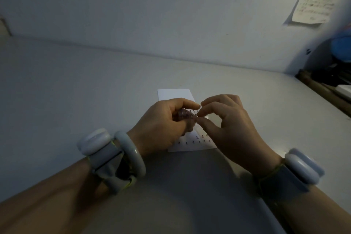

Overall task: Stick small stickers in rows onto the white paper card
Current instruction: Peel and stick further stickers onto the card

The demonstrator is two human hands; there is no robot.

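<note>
A white paper card point(175, 94) lies flat on the table, mostly hidden under both hands. Small dark stickers point(193, 141) sit in rows along its near end. Above the card, my left hand point(161, 125) holds a small sticker sheet point(185, 115) with several tiny dark stickers on it. My right hand point(228, 119) has thumb and forefinger pinched at the sheet's right edge. Whether a sticker is between those fingertips is too small to tell.
The pale table point(76, 91) meets a white wall point(171, 15) behind the card. A handwritten paper note point(313, 5) hangs on the wall at upper right. Dark clutter and a blue object point(341, 47) sit beyond the table's right edge. Both wrists carry white bands.
</note>
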